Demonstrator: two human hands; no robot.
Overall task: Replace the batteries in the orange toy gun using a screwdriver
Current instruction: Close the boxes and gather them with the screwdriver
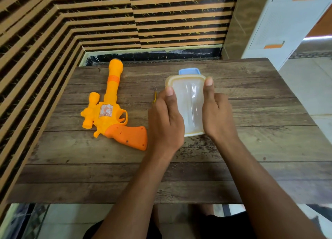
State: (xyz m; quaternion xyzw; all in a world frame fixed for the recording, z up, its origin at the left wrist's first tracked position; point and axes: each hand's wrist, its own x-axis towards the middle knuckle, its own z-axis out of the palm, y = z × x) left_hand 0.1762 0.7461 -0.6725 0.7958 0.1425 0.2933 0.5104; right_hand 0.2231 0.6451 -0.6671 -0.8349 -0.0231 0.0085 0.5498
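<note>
Both hands clamped on a clear plastic container (190, 106) with a yellowish rim, lifted over the wooden table (251, 98): left hand (166, 120) wrapped on its left side, right hand (216, 113) on its right, thumbs laid along the top. Blue lid (189, 71) just beyond the far edge. Orange toy gun (109, 111) flat at left, barrel pointing far, grip near. Thin screwdriver (154, 95) between gun and left hand, mostly hidden.
</note>
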